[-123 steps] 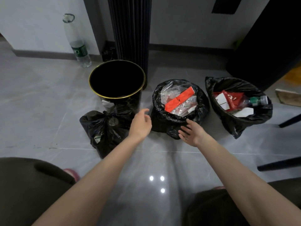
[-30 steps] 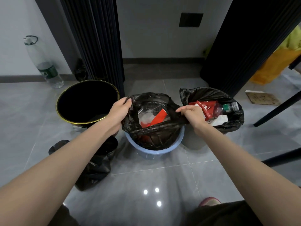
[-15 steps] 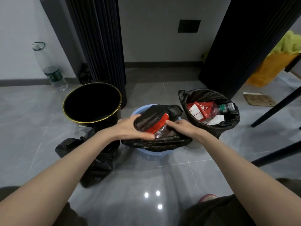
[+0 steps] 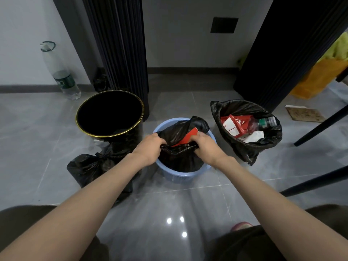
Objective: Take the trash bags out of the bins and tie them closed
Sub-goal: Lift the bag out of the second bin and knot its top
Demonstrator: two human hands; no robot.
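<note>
A black trash bag [image 4: 178,132] with red packaging showing sits in the light blue bin [image 4: 183,175] at the centre. My left hand [image 4: 148,147] grips the bag's left edge and my right hand [image 4: 206,146] grips its right edge, the opening gathered between them. A black bin with a gold rim [image 4: 110,114] stands bagless at the left. In front of it lies a tied black bag [image 4: 88,166]. To the right another black bag [image 4: 250,146] stands open, covering its bin, with red packaging and a plastic bottle inside.
A tall clear bottle [image 4: 60,72] leans by the left wall. Black ribbed panels [image 4: 116,44] rise behind the bins. Black furniture legs [image 4: 320,125] cross the right side, with a yellow bag [image 4: 320,80] and a flat cardboard piece [image 4: 303,114] beyond. My knees are at the bottom.
Both hands took hold of the middle bag's rim, peeled it off the blue bin and brought its edges together. The opening is now bunched between my hands.
</note>
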